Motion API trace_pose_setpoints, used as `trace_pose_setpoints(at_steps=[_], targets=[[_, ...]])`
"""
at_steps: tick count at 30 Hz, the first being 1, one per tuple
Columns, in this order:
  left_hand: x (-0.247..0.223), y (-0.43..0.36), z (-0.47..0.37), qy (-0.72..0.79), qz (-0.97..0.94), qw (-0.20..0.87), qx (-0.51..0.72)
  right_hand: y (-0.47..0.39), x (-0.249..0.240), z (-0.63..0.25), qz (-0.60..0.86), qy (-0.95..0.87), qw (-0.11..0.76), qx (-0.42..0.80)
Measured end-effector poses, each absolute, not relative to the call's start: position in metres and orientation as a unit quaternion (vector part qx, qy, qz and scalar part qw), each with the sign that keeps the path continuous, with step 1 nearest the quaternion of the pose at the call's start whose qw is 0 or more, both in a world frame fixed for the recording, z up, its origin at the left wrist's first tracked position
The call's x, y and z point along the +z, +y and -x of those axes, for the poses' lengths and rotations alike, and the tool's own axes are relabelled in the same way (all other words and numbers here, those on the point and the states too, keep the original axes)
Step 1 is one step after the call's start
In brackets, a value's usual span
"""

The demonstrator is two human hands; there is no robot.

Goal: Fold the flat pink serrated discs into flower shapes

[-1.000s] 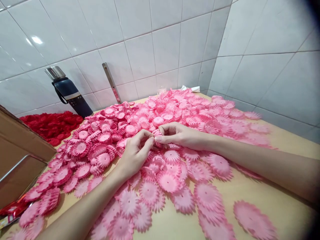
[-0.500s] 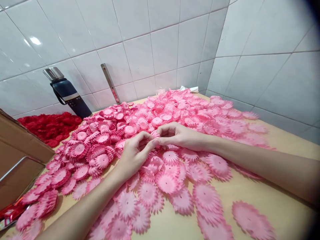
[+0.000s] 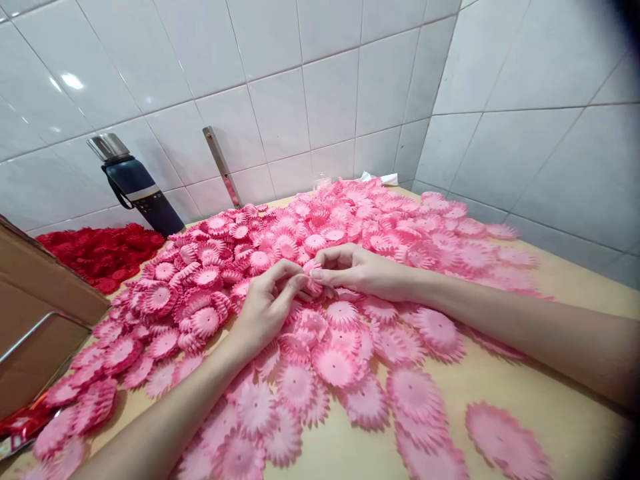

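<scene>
Between my fingertips is a small pink petal disc point(image 3: 313, 275) with a fringed edge, held over the middle of the heap. My left hand point(image 3: 273, 300) closes on it from the left, thumb and forefinger pinched together. From the right, my right hand point(image 3: 350, 270) pinches the same piece with thumb and forefinger. Its lower part is partly hidden by the fingers. All around lie loose pink petal discs point(image 3: 336, 365), fringed and with a tiny hole in the centre; many are curled at the left and flatter at the front and right.
A dark blue flask point(image 3: 143, 193) stands by the tiled wall point(image 3: 330, 100), near a metal strip point(image 3: 221, 167). Red petal pieces point(image 3: 105, 253) are heaped at the left behind a cardboard box point(image 3: 45, 320). The pale tabletop point(image 3: 340, 453) shows at the front.
My left thumb has drawn back slightly from the right fingertips, and more of the held petal disc shows between the hands. The heap looks the same.
</scene>
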State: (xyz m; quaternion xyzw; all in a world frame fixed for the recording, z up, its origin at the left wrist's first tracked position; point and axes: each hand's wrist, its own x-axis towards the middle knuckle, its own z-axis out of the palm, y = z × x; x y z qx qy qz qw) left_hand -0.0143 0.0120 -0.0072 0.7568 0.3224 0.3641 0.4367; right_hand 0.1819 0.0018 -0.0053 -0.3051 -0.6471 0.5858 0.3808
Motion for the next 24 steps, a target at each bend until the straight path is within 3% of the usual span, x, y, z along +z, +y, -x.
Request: trace_pose_setpoints(at_steps=[3, 8, 24], targets=[[-0.0053, 0.0107, 0.0135, 0.311, -0.733, 0.47, 0.382, 0.0019, -0.0055, -0.1818, 0.305, -0.634, 0.389, 0.595], [-0.0012, 0.0073, 0.0142, 0.323, -0.788, 0.404, 0.335, 0.0022, -0.007, -0.1818, 0.317, -0.653, 0.379, 0.574], [-0.004, 0.0094, 0.0144, 0.318, -0.778, 0.423, 0.339, 0.0023, -0.0064, -0.1817, 0.302, -0.647, 0.372, 0.593]])
